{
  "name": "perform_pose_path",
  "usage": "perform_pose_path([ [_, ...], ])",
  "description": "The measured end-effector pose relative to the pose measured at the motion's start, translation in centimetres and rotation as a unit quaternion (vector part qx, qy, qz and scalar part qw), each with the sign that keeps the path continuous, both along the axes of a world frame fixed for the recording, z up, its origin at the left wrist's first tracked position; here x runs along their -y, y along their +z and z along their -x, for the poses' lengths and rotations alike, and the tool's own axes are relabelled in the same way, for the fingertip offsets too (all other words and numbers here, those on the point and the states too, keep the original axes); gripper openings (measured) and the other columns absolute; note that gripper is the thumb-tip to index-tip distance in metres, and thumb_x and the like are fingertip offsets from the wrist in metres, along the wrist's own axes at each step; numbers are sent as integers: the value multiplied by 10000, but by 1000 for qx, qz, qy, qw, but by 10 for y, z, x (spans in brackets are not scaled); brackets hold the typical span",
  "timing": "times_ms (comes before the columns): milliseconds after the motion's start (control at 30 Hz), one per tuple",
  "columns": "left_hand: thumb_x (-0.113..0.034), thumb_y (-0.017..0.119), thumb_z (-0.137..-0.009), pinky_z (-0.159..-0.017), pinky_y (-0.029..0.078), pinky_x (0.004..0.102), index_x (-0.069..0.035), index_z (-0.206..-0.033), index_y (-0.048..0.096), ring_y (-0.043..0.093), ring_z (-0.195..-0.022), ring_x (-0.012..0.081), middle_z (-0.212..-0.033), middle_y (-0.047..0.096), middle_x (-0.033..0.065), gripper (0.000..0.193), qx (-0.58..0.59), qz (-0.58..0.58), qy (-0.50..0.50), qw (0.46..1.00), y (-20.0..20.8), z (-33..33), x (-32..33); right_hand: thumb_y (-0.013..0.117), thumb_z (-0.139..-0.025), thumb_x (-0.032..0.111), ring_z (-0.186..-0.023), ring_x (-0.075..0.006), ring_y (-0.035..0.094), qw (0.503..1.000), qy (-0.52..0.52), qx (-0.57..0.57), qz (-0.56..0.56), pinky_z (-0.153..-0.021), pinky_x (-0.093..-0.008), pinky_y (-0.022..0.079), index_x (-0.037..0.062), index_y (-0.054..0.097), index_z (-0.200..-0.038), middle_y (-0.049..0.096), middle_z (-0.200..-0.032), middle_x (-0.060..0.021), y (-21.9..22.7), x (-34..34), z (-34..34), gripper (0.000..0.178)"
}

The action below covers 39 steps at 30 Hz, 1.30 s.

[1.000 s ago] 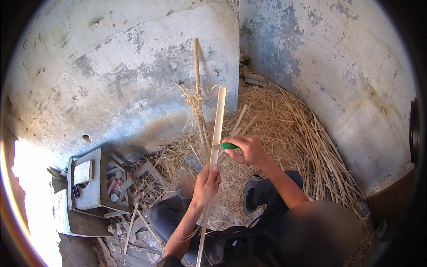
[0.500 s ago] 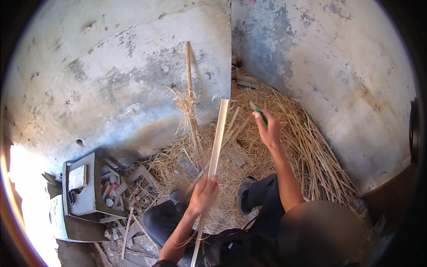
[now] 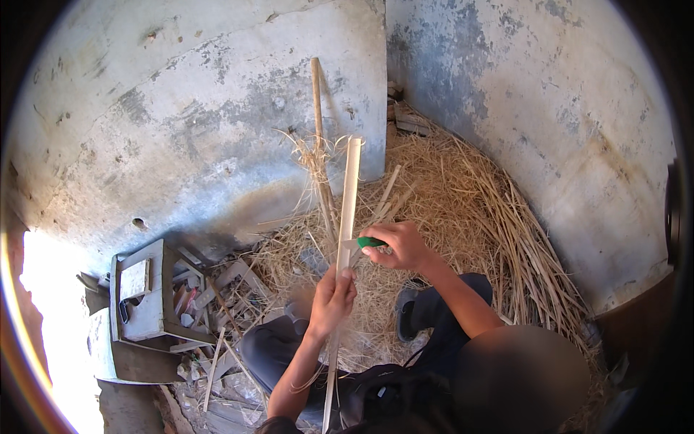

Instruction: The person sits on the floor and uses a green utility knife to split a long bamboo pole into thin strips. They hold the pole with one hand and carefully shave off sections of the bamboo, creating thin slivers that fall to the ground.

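My left hand (image 3: 333, 298) is closed around a long pale strip of split bamboo (image 3: 349, 192). The strip stands nearly upright in the view, its far end against the wall side and its lower end running down past my lap. In my right hand (image 3: 400, 246) is a knife (image 3: 370, 242) with a green handle. Its short blade lies against the strip, a little above my left hand. Whether the blade bites into the strip I cannot tell.
A wooden pole (image 3: 316, 101) wrapped with shavings leans on the stained wall (image 3: 217, 94). Loose straw-like shavings (image 3: 448, 173) cover the floor, with a heap of thin strips (image 3: 535, 246) at the right. An old cabinet (image 3: 152, 289) lies among debris at left.
My right hand has come down and left, bringing the knife from the open air onto the strip. The strip's far end has shifted slightly left; my left hand still grips it.
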State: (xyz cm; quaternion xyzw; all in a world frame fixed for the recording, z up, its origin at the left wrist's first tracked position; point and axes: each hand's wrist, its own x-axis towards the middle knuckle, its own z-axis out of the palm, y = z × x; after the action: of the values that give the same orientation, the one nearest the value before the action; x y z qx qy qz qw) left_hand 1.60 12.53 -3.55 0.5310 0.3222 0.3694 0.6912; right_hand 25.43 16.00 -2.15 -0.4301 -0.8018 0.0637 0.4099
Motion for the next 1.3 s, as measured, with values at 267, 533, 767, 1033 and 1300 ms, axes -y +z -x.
perform_pose_path([
  [267, -314, 474, -1154, -472, 344, 226, -69, -1023, 551, 419, -526, 29, -675, 481, -47, 289, -44, -46, 28, 998, 0, 0, 1, 770, -895, 265, -627, -188, 727, 1000, -4, -6, -8, -576, -322, 584, 77, 773, -1036, 782, -893, -70, -1, 0, 6, 236],
  [533, -335, 463, -1155, -473, 344, 237, -78, -1018, 526, 411, -518, 43, -661, 459, -45, 298, -30, 9, 8, 999, 6, 1, 2, 765, -893, 284, -675, -210, 751, 998, -31, 2, -56, -586, -338, 592, 72, 775, -1018, 781, -876, -81, -3, -8, -2, 247],
  [767, -302, 421, -1159, -422, 278, 238, -94, -1047, 498, 326, -482, 38, -652, 400, -61, 248, -19, 37, -18, 999, 5, -2, 4, 753, -903, 295, -726, -237, 769, 996, -60, -12, -57, -613, -350, 603, 65, 770, -1044, 781, -888, -100, 1, -17, -16, 270],
  [1033, -313, 429, -1159, -433, 283, 237, -96, -1037, 504, 326, -483, 33, -651, 401, -65, 260, -42, 5, -12, 999, 3, -4, 5, 759, -917, 347, -718, -195, 774, 994, -84, 11, -75, -603, -323, 603, 110, 776, -1047, 798, -903, -48, 10, -18, -22, 271],
  [1300, -312, 452, -1151, -487, 335, 253, -79, -1014, 530, 398, -534, 50, -671, 455, -45, 282, -72, -12, -11, 997, 5, 0, 6, 696, -968, 391, -728, -221, 774, 993, -107, -21, -51, -594, -339, 603, 44, 769, -1043, 793, -910, -94, 2, -27, -35, 362],
])
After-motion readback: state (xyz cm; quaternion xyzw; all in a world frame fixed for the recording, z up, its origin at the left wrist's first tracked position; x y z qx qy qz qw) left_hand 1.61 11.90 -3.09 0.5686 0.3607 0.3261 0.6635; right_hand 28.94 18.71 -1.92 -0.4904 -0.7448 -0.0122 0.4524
